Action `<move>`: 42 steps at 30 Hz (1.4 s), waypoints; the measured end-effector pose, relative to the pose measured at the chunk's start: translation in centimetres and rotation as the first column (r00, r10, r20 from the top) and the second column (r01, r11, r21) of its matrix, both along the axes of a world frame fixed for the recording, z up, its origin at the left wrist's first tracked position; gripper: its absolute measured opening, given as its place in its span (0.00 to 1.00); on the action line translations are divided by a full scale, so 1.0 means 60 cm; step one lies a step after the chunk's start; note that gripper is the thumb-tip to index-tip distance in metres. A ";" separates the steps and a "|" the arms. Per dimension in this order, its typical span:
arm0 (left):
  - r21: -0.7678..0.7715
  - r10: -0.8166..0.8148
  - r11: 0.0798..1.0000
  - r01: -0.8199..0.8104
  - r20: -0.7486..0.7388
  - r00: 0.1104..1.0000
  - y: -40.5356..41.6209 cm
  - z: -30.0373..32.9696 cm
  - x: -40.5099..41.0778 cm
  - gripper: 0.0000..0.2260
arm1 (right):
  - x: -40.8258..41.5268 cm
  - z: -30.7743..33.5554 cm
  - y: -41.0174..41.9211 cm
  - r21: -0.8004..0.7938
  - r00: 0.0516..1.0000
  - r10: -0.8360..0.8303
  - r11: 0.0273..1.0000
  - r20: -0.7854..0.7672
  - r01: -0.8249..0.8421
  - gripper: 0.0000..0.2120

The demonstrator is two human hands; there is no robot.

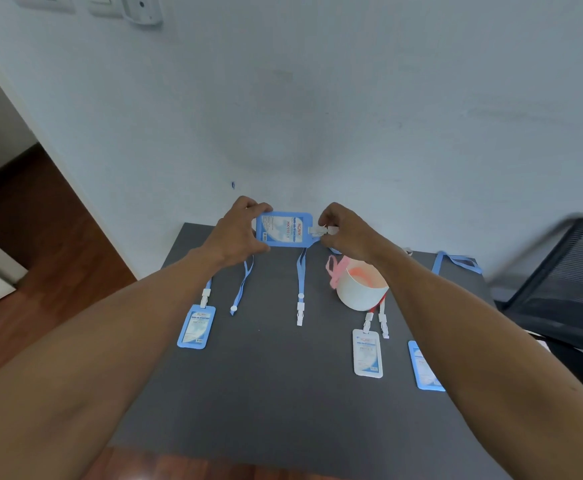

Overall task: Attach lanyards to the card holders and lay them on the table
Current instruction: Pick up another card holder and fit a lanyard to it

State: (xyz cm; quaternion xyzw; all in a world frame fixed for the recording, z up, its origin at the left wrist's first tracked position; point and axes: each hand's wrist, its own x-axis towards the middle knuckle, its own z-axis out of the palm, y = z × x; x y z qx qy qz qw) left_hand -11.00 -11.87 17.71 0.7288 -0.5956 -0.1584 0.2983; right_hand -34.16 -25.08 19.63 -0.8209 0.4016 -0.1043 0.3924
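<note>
My left hand [240, 233] grips the left end of a blue card holder [285, 229], held sideways in the air above the far side of the table. At the holder's right end, my right hand [343, 232] pinches a white lanyard clip [320, 231]. A blue lanyard strap [299, 271] hangs below, with a white clip [299, 312] lying on the table. A second blue lanyard [241, 287] lies left of it. A blue holder [196, 327] with a lanyard clipped on lies at the left. A white holder [367, 357] with a clip lies at the right.
A white cup [361, 289] with pink lanyards [335, 271] stands at the right of the dark grey table [266, 393]. Another blue holder [423, 367] lies near the right edge, a blue lanyard [456, 263] at the far right corner. A black mesh chair [567, 282] stands to the right.
</note>
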 end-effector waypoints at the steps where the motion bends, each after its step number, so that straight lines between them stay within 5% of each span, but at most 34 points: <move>1: 0.004 -0.001 1.000 0.001 0.009 1.000 -0.001 0.001 0.001 0.34 | -0.003 0.002 -0.002 -0.024 1.000 0.009 1.000 0.023 -0.008 0.14; 12: 0.014 0.011 1.000 -0.011 0.023 1.000 -0.012 0.004 0.000 0.36 | -0.011 0.008 -0.018 -0.157 0.992 -0.018 0.987 0.121 0.037 0.08; 27: -0.007 -0.023 1.000 0.024 0.065 0.998 0.001 0.013 0.004 0.33 | -0.028 0.027 -0.026 0.214 0.998 0.032 0.976 0.053 -0.042 0.09; 42: -0.037 -0.015 0.999 0.019 0.106 0.994 -0.005 0.013 0.003 0.32 | -0.030 0.047 -0.039 0.247 0.999 -0.033 0.969 0.009 0.030 0.09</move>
